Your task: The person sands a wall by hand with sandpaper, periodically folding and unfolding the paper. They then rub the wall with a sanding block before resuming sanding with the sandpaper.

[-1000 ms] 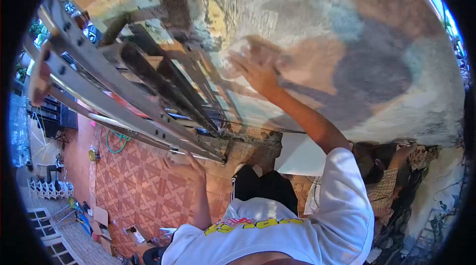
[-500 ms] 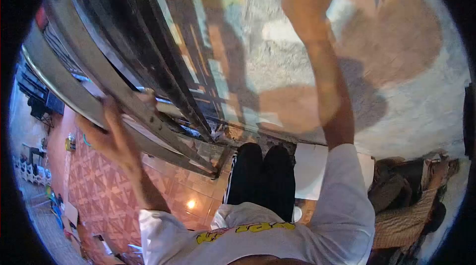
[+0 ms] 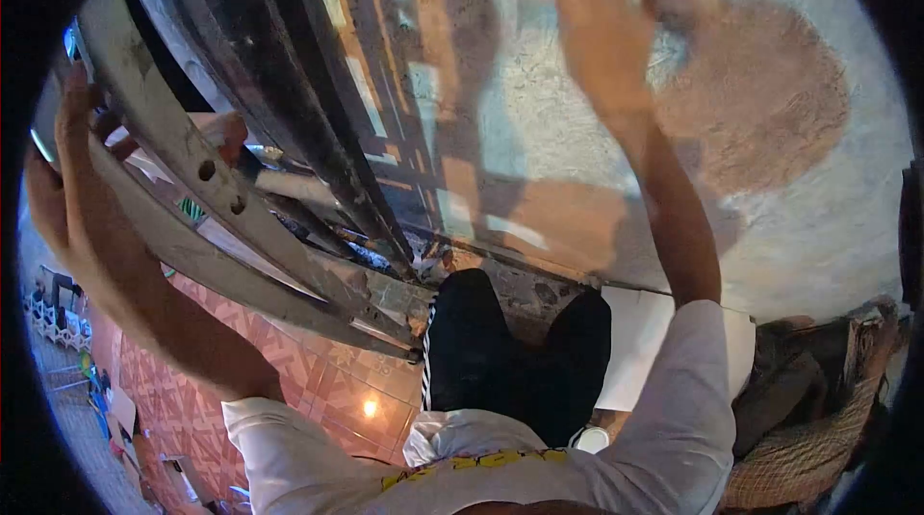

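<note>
My left hand (image 3: 77, 149) is at the far left, its fingers bent round the edge of a grey metal bar (image 3: 159, 91) that looks curved in this view. Bolt holes show in the bar, and dark metal bars (image 3: 289, 63) run beside it. At the top, my right hand (image 3: 602, 43) is in front of the rough plastered wall (image 3: 529, 82), fingers spread and smeared by motion. Nothing shows between those fingers. Just right of it a dark reddish blur overlaps the wall near a large round brownish patch (image 3: 770, 101).
Below the wall lies a white sheet (image 3: 635, 342), with a white cup (image 3: 591, 439) close to my leg. Brown woven cloth (image 3: 799, 457) is heaped at the lower right. Red patterned tiles (image 3: 318, 371) cover the floor at left, with scattered items (image 3: 120, 409) farther left.
My left hand has moved left and up along the metal bars. My right hand has spread its fingers and moved slightly down; the printed curved item beside it is out of view.
</note>
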`<action>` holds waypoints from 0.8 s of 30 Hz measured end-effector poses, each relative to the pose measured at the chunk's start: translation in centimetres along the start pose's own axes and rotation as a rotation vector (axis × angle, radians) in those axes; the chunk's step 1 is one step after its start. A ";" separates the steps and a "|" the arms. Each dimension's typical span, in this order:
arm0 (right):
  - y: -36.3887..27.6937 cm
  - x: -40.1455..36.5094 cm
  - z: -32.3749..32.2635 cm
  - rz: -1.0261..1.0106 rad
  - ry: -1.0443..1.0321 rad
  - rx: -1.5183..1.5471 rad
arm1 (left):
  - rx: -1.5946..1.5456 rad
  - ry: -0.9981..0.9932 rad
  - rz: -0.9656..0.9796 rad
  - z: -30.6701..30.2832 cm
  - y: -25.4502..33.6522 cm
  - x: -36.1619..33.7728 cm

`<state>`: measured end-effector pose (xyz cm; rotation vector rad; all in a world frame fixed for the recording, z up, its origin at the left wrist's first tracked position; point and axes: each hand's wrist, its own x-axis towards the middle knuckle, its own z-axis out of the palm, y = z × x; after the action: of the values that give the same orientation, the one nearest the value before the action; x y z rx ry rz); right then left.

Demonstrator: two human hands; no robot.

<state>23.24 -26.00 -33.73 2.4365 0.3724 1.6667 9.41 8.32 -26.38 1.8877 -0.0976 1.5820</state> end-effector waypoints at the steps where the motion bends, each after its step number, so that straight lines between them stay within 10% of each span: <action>1: -0.7 0.1 0.2 0.001 -0.009 -0.001 | -0.051 0.019 -0.078 0.2 1.0 -0.2; 4: -2.8 2.0 1.4 0.149 0.149 -0.133 | -0.142 0.003 -0.097 0.3 0.5 0.2; 6: -8.5 -2.3 4.0 0.010 0.189 0.561 | -0.175 -0.036 -0.022 -0.1 -0.3 1.0; 7: -10.7 -7.4 9.1 -0.278 -0.373 0.216 | -0.171 -0.058 0.006 -0.3 -0.5 1.2; 8: -13.0 -11.7 9.1 -0.540 -0.373 -0.012 | -0.166 -0.081 0.028 -0.5 -0.8 1.1; 10: -11.8 -17.3 11.0 -0.587 -0.575 0.630 | -0.133 -0.049 0.050 -0.1 -0.4 0.6; 15: -10.6 -10.8 9.6 -0.774 -0.368 0.066 | -0.142 -0.047 0.174 0.3 -0.7 0.6; 17: -8.9 -5.4 10.2 -0.377 0.075 0.491 | -0.142 -0.057 0.051 0.0 -0.9 0.7; 18: -8.5 -1.4 7.1 -0.140 -0.202 0.478 | -0.142 -0.048 0.053 0.1 -0.8 0.8; 19: -7.9 1.4 6.1 -0.017 0.054 0.518 | -0.176 -0.033 0.065 0.2 -0.4 0.5; 22: -8.5 2.6 4.0 -0.181 0.256 0.163 | -0.250 -0.021 0.089 0.6 0.2 0.4; 23: -10.0 -0.4 6.7 -0.031 0.144 0.561 | -0.284 -0.018 0.097 0.7 0.2 0.3; 24: -10.4 -3.3 7.9 -0.400 0.069 0.307 | -0.282 -0.011 0.104 0.7 0.3 0.3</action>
<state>28.34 -16.98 -42.39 2.2932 1.1175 1.6106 9.97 7.77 -26.01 1.6942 -0.4087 1.5355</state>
